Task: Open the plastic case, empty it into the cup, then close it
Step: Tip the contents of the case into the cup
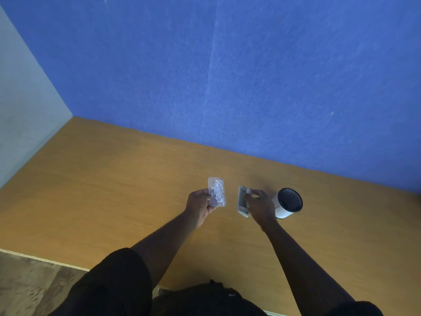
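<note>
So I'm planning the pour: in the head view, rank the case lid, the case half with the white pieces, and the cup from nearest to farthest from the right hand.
1. Case lid: held in the right hand, at its left edge.
2. Cup: standing just right of that hand.
3. Case half with the white pieces: farther left, held in the left hand.

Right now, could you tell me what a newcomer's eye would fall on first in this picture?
Probably the two hands over the middle of the wooden table: the left hand holds a clear plastic tray full of small white pieces, while the right hand holds the separated clear plastic lid. Just right of them stands a white paper cup with a dark inside.
</note>
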`<state>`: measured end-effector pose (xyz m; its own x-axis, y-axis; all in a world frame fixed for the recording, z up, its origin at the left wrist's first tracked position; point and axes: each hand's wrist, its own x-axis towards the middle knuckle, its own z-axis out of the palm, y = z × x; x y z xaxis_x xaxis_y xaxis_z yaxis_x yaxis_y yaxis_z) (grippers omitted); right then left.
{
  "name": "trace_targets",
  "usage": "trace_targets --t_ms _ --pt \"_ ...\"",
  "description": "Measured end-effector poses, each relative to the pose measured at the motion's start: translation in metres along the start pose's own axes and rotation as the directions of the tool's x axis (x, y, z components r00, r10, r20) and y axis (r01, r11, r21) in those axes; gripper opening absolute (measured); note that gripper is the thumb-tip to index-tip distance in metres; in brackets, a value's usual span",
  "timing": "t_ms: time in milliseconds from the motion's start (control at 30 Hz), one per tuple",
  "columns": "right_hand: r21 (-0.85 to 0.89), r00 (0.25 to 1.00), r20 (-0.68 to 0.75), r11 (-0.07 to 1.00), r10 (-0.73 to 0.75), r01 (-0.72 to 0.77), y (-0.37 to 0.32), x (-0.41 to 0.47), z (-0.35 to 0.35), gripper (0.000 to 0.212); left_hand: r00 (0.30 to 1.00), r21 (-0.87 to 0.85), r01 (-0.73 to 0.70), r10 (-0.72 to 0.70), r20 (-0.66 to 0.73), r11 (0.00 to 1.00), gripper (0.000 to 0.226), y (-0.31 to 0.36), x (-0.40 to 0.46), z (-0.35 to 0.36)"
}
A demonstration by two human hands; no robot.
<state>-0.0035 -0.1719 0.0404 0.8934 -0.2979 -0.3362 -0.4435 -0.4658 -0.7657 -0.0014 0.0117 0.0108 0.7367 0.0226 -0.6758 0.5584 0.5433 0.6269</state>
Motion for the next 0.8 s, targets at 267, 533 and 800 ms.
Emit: trace_targets --t_ms 267,533,800 --pt "-0.267 0.995 0.102 0.963 -0.008 0.035 0.031 0.012 0.032 0.053 0.999 0.065 0.027 -0.024 -0.034 0.998 0.03 0.01 0.007 0.002" --pt "-0.291 0.996 0.082 0.957 0.038 -0.012 0.042 0.017 0.056 0.056 0.999 0.122 0.041 -0.038 -0.027 0.992 0.027 0.009 0.008 0.001" --pt "-0.337 0.995 0.1 0.941 0.022 0.013 0.043 0.018 0.054 0.056 0.999 0.112 0.045 -0.043 -0.021 0.993 0.023 0.007 0.004 0.006"
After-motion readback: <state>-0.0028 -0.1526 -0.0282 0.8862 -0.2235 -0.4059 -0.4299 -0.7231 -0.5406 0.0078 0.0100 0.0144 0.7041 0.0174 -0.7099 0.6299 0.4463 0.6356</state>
